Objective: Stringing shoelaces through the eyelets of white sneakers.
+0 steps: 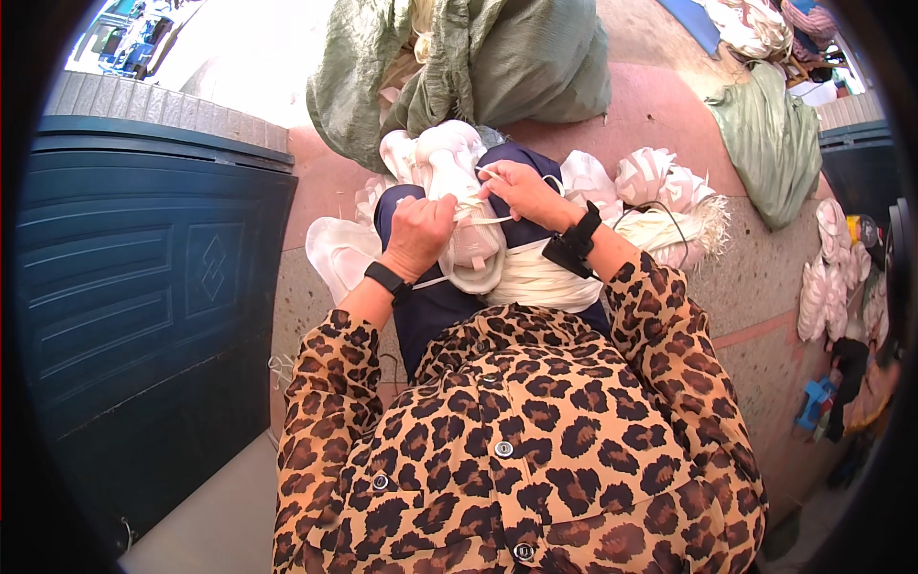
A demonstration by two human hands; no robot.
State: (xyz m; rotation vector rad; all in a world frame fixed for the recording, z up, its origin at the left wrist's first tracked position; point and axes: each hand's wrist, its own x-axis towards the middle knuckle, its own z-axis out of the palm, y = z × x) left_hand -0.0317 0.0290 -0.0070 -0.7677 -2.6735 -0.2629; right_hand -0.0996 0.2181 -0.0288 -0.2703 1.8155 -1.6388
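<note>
A white and pale pink sneaker lies across my lap, its opening toward me. My left hand is closed at the left side of its lacing, the fingers pinched around a white shoelace. My right hand is at the other side, thumb and forefinger pinching a lace end above the eyelets. One strand runs slantwise across the shoe between the hands. A thick bundle of cream laces rests over my right thigh, close to my body. The eyelets are partly hidden by my fingers.
Large green woven sacks stand just beyond my knees. More pale shoes are piled at my right, and another shoe lies at my left. A dark blue door borders the left side. Several shoes sit farther right.
</note>
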